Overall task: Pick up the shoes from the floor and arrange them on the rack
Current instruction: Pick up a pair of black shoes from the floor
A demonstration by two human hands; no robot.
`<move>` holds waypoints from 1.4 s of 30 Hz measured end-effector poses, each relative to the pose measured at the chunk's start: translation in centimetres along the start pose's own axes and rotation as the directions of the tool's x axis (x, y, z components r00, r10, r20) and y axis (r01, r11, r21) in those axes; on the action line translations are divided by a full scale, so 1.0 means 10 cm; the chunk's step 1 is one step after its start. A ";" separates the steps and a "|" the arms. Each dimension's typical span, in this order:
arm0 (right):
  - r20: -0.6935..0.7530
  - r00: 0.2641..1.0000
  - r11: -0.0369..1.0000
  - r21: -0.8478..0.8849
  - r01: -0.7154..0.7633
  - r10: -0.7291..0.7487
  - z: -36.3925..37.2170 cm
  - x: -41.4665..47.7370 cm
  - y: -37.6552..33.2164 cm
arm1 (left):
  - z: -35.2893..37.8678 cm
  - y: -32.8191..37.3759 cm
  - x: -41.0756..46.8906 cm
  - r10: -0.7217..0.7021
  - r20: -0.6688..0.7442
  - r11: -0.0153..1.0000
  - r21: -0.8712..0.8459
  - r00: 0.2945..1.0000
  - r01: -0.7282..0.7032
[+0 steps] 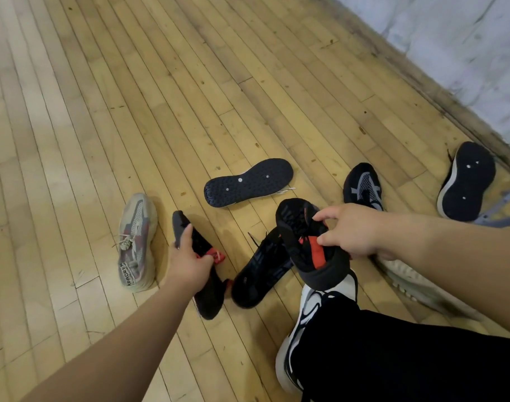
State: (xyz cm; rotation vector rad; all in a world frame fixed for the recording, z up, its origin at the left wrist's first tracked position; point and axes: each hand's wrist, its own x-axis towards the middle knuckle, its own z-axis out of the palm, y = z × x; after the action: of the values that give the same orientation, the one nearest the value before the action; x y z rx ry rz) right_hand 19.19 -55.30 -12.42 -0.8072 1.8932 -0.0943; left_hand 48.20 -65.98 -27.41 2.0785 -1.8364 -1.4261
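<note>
Our left hand reaches down and curls its fingers over the upper of a black shoe with a red tab, which lies low at the floor, toe pointing away. Our right hand pinches a black-and-orange shoe between thumb and forefinger, holding it raised with its grooved black face turned up towards us.

Between the two, a laced black shoe lies slanted on the boards. Left of our left hand sits a pale grey knit sneaker with worn laces and printed lettering at the heel. Beyond lies an upturned shoe, its flat, dimpled rubber sole showing. To the right stands a dark mesh shoe with grey bands, and near the wall another overturned shoe shows a rounded dark sole. A chunky off-white shoe lies under our right forearm.

The floor is narrow, scuffed wooden strips. Our black trouser leg ends in a white-and-black sneaker.
</note>
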 end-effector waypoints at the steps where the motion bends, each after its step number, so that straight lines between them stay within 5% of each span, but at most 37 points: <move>1: 0.000 1.000 1.000 0.011 -0.001 0.001 -0.02 0.00 -0.01 | -0.08 0.10 -0.02 -0.041 -0.017 0.985 -0.170 0.999 0.038; 4: -0.020 0.999 0.994 0.108 -0.031 0.034 -0.14 -0.05 -0.04 | -0.29 0.55 -0.19 -0.177 0.069 0.724 -0.666 0.982 0.177; 6: -0.050 0.996 0.983 0.174 -0.057 0.067 -0.31 -0.19 -0.06 | -0.33 0.96 -0.39 -0.128 0.138 0.597 -0.780 0.982 0.187; 13: -0.341 0.932 0.911 0.410 0.030 0.123 -1.21 -1.41 0.43 | 0.05 2.59 -1.27 0.305 0.304 0.606 -0.793 0.903 0.062; 16: -0.574 0.812 0.830 0.501 0.245 0.107 -1.33 -2.33 0.87 | 0.30 3.26 -1.84 0.509 0.363 0.617 -0.786 0.781 -0.037; 21: -0.840 0.491 0.678 0.502 0.537 0.233 -1.19 -3.64 1.67 | 0.67 4.11 -3.07 0.770 0.399 0.566 -0.788 0.499 -0.244; 25: -0.872 0.254 0.492 0.452 0.744 0.418 -0.99 -4.31 2.23 | 1.00 4.53 -4.04 0.864 0.419 0.502 -0.768 0.279 -0.399; 30: -0.792 0.121 0.375 0.410 0.831 0.598 -0.72 -4.52 2.90 | 1.65 4.80 -4.85 0.872 0.484 0.432 -0.692 0.073 -0.579; 38: -0.645 0.028 0.335 0.434 0.836 0.764 -0.79 -4.32 3.61 | 2.84 4.67 -5.01 0.818 0.569 0.518 -0.659 0.090 -0.546; 42: -0.633 -0.036 0.424 0.474 0.772 0.773 -0.84 -4.32 3.85 | 3.09 4.80 -5.02 0.825 0.549 0.530 -0.668 0.134 -0.522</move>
State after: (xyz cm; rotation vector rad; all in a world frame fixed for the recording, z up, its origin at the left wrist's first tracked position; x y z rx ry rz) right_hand 3.87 -3.34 9.70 0.5518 2.4433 -2.3911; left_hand -2.61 -24.56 11.13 0.0094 -2.0468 -2.2604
